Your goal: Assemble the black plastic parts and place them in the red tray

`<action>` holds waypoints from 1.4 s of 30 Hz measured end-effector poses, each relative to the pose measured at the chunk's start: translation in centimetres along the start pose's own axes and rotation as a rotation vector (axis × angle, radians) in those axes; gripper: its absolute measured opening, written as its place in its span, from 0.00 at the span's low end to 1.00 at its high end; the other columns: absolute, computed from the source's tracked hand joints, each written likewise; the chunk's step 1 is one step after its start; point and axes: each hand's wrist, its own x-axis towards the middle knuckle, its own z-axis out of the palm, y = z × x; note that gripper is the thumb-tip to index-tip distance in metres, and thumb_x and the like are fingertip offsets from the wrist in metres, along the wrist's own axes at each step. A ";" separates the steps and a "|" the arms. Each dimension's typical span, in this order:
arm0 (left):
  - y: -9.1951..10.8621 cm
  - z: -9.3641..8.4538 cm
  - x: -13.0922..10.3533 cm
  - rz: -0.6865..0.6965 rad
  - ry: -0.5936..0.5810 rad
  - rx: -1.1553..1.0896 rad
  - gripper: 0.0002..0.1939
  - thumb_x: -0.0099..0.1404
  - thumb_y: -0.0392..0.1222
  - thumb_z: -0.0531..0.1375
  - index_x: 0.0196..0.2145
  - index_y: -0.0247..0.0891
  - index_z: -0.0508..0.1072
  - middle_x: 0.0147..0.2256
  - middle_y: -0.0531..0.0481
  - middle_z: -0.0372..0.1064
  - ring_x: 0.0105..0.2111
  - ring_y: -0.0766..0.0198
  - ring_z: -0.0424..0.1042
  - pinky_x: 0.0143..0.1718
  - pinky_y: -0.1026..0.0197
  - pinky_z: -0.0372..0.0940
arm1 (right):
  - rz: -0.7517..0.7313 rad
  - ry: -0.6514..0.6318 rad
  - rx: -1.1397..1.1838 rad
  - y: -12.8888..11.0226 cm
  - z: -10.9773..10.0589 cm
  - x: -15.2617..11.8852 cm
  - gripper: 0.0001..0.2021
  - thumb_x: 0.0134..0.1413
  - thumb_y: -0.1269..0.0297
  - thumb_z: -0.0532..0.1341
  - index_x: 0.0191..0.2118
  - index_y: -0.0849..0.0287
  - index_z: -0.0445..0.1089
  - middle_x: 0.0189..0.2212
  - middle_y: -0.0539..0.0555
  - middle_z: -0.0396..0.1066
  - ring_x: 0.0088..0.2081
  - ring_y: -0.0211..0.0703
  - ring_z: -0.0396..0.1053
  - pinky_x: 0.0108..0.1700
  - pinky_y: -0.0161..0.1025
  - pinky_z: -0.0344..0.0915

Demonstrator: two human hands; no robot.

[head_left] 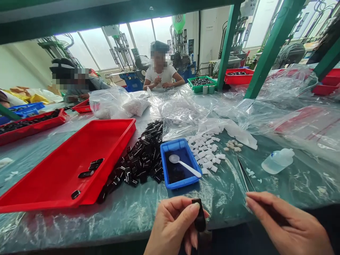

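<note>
My left hand (172, 226) pinches a small glossy black plastic part (200, 217) between thumb and fingers, just over the table's front edge. Off to the right, my right hand (287, 223) grips metal tweezers (244, 175), their tips pointing away from me. Beyond my left hand sits a shallow blue tray (170, 185) of dark liquid, with a white plastic spoon (186, 165) lying across it. A heap of black plastic parts (143, 156) lies left of this tray. White rectangular pieces (205, 152) are scattered to its right, near a few small beige pieces (233, 145).
A large red tray (61, 159) holding several black parts stands at left. A translucent squeeze bottle (277, 161) lies on its side at right. Clear plastic bags (183, 109) cover the middle. Green posts (276, 49) rise at right. Two people (163, 72) sit across the table.
</note>
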 end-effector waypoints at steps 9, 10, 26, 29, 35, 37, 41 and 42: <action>0.3 1.7 0.3 -0.006 -0.067 -0.067 0.20 0.51 0.53 0.70 0.24 0.29 0.77 0.25 0.42 0.79 0.12 0.73 0.70 0.10 0.77 0.60 | -0.038 0.015 -0.478 2.9 0.2 5.2 0.18 0.51 0.49 0.52 0.29 0.58 0.71 0.26 0.56 0.74 0.19 0.45 0.67 0.20 0.40 0.59; 0.3 1.7 0.4 -0.004 -0.077 -0.073 0.20 0.51 0.52 0.70 0.24 0.28 0.76 0.25 0.42 0.79 0.12 0.72 0.71 0.10 0.76 0.60 | -0.028 0.002 -0.492 2.8 0.5 5.2 0.18 0.50 0.50 0.51 0.29 0.58 0.71 0.27 0.57 0.74 0.19 0.47 0.67 0.20 0.40 0.58; -0.6 1.9 0.5 -0.015 -0.118 -0.137 0.17 0.54 0.48 0.69 0.24 0.29 0.72 0.24 0.41 0.79 0.12 0.71 0.72 0.10 0.76 0.61 | 0.193 -0.067 -0.102 0.9 -0.4 3.7 0.18 0.48 0.56 0.56 0.41 0.61 0.72 0.20 0.50 0.69 0.18 0.39 0.64 0.19 0.37 0.60; -0.7 2.1 0.6 -0.033 -0.147 -0.134 0.17 0.54 0.48 0.69 0.24 0.30 0.72 0.23 0.41 0.79 0.12 0.71 0.72 0.10 0.77 0.61 | 0.365 -0.083 0.438 -1.1 -0.3 3.4 0.14 0.48 0.55 0.65 0.38 0.59 0.71 0.19 0.46 0.66 0.17 0.35 0.62 0.18 0.32 0.62; -0.7 2.2 0.7 -0.082 -0.221 -0.095 0.18 0.52 0.49 0.70 0.23 0.28 0.74 0.22 0.41 0.79 0.11 0.72 0.71 0.10 0.77 0.62 | 0.438 -0.185 0.899 -3.5 1.5 3.9 0.15 0.41 0.56 0.71 0.32 0.60 0.74 0.23 0.51 0.70 0.20 0.33 0.65 0.18 0.27 0.62; -0.7 2.1 0.7 -0.084 -0.245 -0.083 0.19 0.53 0.49 0.69 0.24 0.27 0.75 0.22 0.42 0.79 0.11 0.72 0.71 0.10 0.78 0.62 | 0.446 -0.198 0.940 -3.8 2.1 3.8 0.15 0.43 0.57 0.71 0.36 0.60 0.73 0.24 0.50 0.70 0.20 0.32 0.64 0.18 0.26 0.61; -0.6 2.1 0.7 -0.095 -0.271 -0.078 0.19 0.53 0.50 0.69 0.24 0.27 0.74 0.21 0.42 0.78 0.11 0.72 0.71 0.10 0.78 0.62 | 0.450 -0.213 0.982 -4.0 2.7 3.4 0.16 0.44 0.60 0.71 0.38 0.59 0.71 0.24 0.48 0.69 0.19 0.30 0.62 0.17 0.25 0.59; -0.6 2.1 0.7 -0.098 -0.274 -0.077 0.19 0.52 0.50 0.69 0.24 0.27 0.74 0.21 0.42 0.78 0.11 0.72 0.71 0.10 0.78 0.62 | 0.446 -0.223 0.990 -3.9 2.7 3.3 0.16 0.44 0.60 0.71 0.38 0.59 0.71 0.24 0.48 0.68 0.19 0.30 0.62 0.16 0.25 0.59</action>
